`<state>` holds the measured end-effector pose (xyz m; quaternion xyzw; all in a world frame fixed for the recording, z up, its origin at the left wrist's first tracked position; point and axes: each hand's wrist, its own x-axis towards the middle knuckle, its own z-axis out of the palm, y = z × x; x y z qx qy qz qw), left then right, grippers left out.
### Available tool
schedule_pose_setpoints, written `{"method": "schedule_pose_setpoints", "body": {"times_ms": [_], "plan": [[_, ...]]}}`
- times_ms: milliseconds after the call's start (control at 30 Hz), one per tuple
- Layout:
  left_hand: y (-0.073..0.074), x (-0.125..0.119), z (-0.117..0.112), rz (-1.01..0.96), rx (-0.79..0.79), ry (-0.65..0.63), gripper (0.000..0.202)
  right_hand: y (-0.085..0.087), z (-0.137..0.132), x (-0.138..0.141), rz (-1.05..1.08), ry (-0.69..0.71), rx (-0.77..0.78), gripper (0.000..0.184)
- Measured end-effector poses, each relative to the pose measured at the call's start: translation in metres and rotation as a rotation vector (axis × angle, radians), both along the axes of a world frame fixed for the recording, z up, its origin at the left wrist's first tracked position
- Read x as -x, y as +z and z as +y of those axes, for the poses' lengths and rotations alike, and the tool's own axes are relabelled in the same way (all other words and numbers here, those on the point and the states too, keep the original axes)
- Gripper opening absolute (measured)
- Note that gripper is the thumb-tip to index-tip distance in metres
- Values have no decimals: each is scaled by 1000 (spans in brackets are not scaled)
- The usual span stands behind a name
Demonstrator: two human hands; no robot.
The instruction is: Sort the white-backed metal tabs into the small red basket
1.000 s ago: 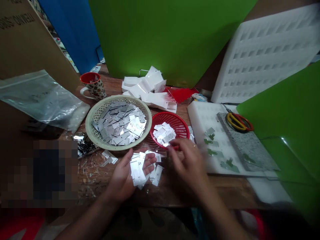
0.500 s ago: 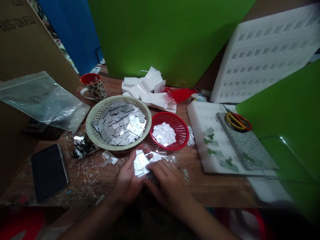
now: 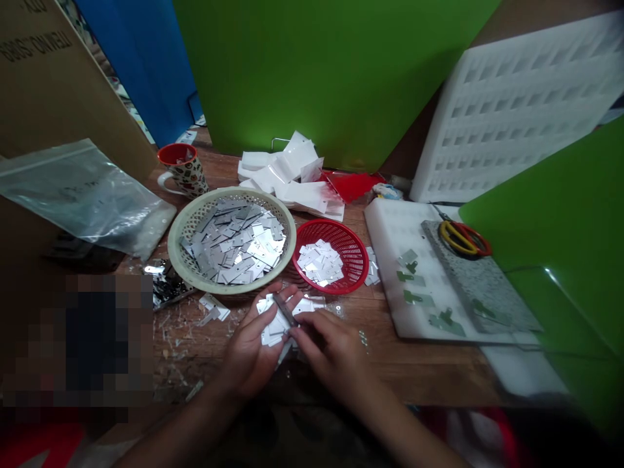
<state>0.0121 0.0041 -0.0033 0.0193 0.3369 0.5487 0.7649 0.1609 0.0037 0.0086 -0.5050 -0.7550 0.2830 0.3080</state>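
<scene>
My left hand is cupped palm up around several flat white-silver metal plates, its thumb resting over them. Between the thumb and fingers of my right hand is one greyish metal plate, tilted above the others. More loose plates lie on the table just behind my hands. Beyond them stands a cream basket heaped with silver plates. To its right is a smaller red basket holding a pile of similar plates.
A patterned mug and a clear plastic bag are at the left. White foam on the right bears green-looking plates, a grey slab and scissors. Small metal bits lie near my right hand.
One plate has come up off the stack in my left palm and is tilted in my right fingers, its darker face showing. Both baskets are unchanged.
</scene>
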Motion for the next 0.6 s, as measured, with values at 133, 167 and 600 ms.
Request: {"method": "schedule_pose_setpoints", "body": {"times_ms": [133, 167, 600], "plan": [[0, 2, -2, 29, 25, -16, 51, 1, 6, -2, 132, -120, 199, 17], [0, 2, -3, 33, 29, -20, 52, 1, 8, -2, 195, -142, 270, 20], [4, 5, -2, 35, 24, -6, 56, -4, 14, -3, 691, -224, 799, 32]]}}
